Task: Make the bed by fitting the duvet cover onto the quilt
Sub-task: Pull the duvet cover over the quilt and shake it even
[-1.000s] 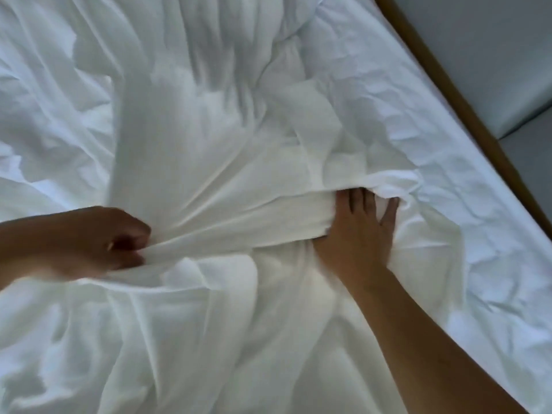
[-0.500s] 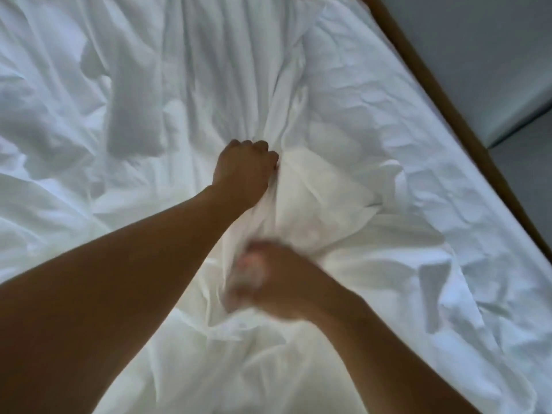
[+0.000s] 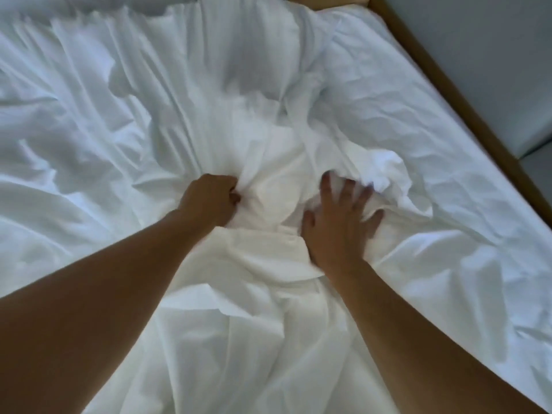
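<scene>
While the left hand (image 3: 213, 201) clenches a bunched fold of the white duvet cover (image 3: 268, 162) heaped mid-bed, seemingly anchoring it, the right hand (image 3: 340, 225) lies beside it with fingers spread flat on the cloth, probably feeling for the quilt (indistinguishable among the white layers). A wooden bed frame (image 3: 466, 103) borders the mattress's right edge.

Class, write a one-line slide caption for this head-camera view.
Left hand grips bunched white bedding while the right hand presses it flat, fingers spread.

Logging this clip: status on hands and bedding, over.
Left hand grips bunched duvet cover. Right hand open, fingers spread, pressing fabric. Quilt not distinguishable. Nothing in the way.
</scene>
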Tool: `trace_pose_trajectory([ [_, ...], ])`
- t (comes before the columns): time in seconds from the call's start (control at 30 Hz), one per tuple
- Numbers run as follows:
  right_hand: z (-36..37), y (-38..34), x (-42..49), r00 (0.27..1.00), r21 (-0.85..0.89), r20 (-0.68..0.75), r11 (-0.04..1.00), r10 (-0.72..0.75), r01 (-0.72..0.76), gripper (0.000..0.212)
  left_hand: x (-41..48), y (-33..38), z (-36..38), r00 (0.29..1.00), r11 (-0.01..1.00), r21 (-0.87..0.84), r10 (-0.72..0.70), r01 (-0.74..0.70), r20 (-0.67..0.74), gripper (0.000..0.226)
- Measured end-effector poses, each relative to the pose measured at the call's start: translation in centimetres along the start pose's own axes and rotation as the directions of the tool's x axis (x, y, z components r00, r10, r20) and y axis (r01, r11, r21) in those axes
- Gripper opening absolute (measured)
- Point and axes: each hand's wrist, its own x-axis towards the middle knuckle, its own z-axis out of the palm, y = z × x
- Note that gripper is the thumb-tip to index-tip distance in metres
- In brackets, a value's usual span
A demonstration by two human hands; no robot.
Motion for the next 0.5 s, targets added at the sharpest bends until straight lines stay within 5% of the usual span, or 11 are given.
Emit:
trace_pose_trajectory([
  [0.07, 0.5, -2.0, -0.9, 0.899, 0.141, -0.033, 0.888, -0.437, 0.437, 0.070, -1.0, 1.3, 1.2, 0.993, 0.988, -0.090, 0.121, -0.122, -0.016, 0.015],
  [0.13, 1.5, -1.7, -0.5, 0.813, 0.206, 0.055, 0.803, -0.580, 0.559, 0.063, -2.2, 0.7, 0.3, 0.973, 0.982, -0.047, 0.188, -0.183, 0.135, 0.025],
  [0.23, 2.3, 0.7, 2.4, 0.992, 0.269, 0.049, 0.958, -0.113, 0.096, 0.057, -4.0, -2.6, -2.7, 0.875, 0.948, 0.274, 0.008, -0.161, 0.485, 0.020],
  [0.3, 2.5, -0.2, 4.4, 0.999, 0.267, 0.027, 0.963, 0.041, -0.047, 0.071, -5.5, -3.7, -4.3, 0.820, 0.940, 0.327, -0.113, -0.093, 0.561, 0.014],
  [0.4, 3.5, -3.9, 6.7, 0.969, 0.216, 0.099, 0.946, 0.225, -0.242, 0.088, -3.7, -2.2, -5.2, 0.930, 0.934, 0.308, 0.062, -0.183, 0.363, 0.014],
  [0.5, 5.7, -4.7, 5.6, 0.999, -0.036, -0.040, 0.999, -0.037, 0.035, 0.065, 0.7, -0.3, -5.6, 0.971, 0.966, 0.137, 0.230, -0.221, -0.057, 0.025],
])
